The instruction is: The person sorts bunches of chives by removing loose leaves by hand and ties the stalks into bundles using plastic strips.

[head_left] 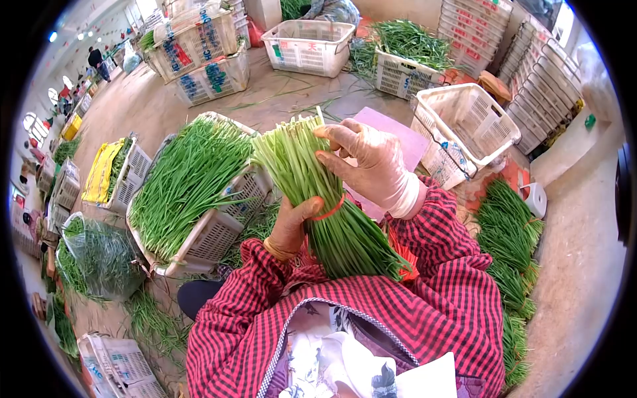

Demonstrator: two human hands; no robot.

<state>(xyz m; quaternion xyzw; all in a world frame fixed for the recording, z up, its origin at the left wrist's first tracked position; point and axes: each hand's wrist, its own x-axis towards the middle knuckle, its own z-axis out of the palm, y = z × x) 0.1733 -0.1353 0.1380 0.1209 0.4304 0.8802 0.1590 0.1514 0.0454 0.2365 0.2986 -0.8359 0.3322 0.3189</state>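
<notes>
A thick bundle of chives [348,242] is held up in front of my chest, pale cut ends on top and green leaves hanging down to the right. An orange-red band [330,209] circles its middle. My left hand [290,222], in a stained thin glove, is closed around the bundle from the left, thumb across the front near the band. Around the upper right edge of the pale stems, my right hand [373,158], in a whitish glove, has its fingers bent and its thumb and fingertips against the stems. Whether it pinches a single stem is unclear.
To the left stands a crate heaped with chives [192,179], with a plastic-wrapped bundle [103,255] beyond. Banded chives [507,252] lie in a row at right. Ahead are a white crate [464,129], another crate [308,46] and stacked crates [544,79]. A pink board [391,132] lies behind my hands.
</notes>
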